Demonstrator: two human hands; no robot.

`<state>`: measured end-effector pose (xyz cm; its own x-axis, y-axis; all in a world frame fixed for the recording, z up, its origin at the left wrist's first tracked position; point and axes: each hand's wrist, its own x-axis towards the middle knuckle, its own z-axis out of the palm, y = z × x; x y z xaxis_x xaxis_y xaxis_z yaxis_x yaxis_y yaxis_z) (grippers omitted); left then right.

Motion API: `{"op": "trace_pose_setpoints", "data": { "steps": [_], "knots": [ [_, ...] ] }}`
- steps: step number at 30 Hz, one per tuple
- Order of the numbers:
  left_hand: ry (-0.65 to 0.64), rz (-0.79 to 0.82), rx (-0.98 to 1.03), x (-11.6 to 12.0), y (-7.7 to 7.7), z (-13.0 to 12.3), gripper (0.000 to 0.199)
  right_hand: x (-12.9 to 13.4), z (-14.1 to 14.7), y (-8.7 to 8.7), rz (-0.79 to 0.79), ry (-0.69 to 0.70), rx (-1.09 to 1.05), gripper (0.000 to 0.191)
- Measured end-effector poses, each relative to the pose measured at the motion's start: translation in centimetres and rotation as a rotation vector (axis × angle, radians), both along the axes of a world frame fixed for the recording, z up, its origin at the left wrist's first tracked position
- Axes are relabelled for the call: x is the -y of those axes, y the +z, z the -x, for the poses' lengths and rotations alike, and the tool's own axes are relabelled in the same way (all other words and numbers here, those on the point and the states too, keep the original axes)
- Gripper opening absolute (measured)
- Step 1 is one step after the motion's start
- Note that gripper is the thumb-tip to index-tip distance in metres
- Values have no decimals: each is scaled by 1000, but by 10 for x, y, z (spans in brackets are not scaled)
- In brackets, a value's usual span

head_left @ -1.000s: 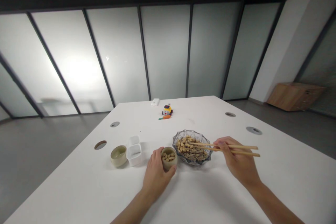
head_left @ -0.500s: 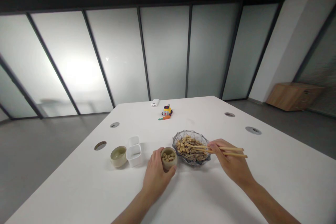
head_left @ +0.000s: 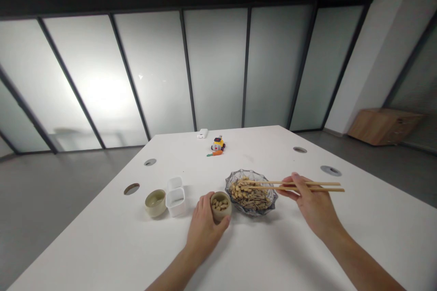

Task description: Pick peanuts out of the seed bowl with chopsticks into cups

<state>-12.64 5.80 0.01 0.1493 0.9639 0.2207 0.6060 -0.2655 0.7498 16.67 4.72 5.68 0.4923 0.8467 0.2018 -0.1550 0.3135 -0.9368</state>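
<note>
My left hand (head_left: 206, 225) is wrapped round a small beige cup (head_left: 221, 215) that holds several peanuts (head_left: 219, 204). To its right stands a clear glass bowl (head_left: 251, 211) with peanuts on its left side and striped seeds (head_left: 254, 199) on its right and front. In my right hand (head_left: 312, 200), right of the bowl, is a pair of wooden chopsticks (head_left: 319, 186). Their tips reach over the left part of the bowl among the peanuts; whether they grip one cannot be told.
Left of my left hand are a white two-part container (head_left: 176, 207) and a second beige cup (head_left: 155, 210). Farther back lie a toy carrot (head_left: 215, 153), a yellow toy vehicle (head_left: 218, 144) and a white box-like device (head_left: 202, 133). Round holes mark the white table (head_left: 259, 254).
My right hand has moved right and slightly up, and the chopsticks lie flatter, their tips farther left in the bowl. My left hand still holds the cup.
</note>
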Motion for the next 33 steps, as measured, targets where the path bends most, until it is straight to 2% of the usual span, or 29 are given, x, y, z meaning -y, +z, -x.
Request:
{"op": "trace_pose_setpoints", "data": {
  "steps": [3, 6, 9, 13, 18, 24, 27, 30, 33],
  "knots": [
    [0, -3, 4, 1, 0, 0, 67, -1, 2, 8, 24, 87, -313, 49],
    [-5, -1, 2, 2, 0, 0, 67, 1, 5, 15, 69, 125, -519, 49],
    [-8, 3, 7, 1, -1, 0, 67, 8, 10, 20, 85, 168, -617, 50],
    [6, -6, 16, -2, -2, 0, 68, 16, 17, 25, 88, 239, -627, 47],
    [-2, -22, 41, -2, -3, 1, 67, 19, 29, 17, 33, 242, -417, 43],
    [-12, -10, 20, 2, 2, 1, 64, 21, 46, 1, 31, 253, -67, 52],
    [-5, 0, 9, 2, 4, 1, 64, 22, 39, 2, -3, 137, 91, 57],
    [0, 1, 3, 2, 3, 1, 64, 24, 30, 3, -41, -6, 368, 57],
    [2, -8, 2, 2, 2, 1, 63, 26, 32, 1, -92, -5, 635, 53]
  ]
}}
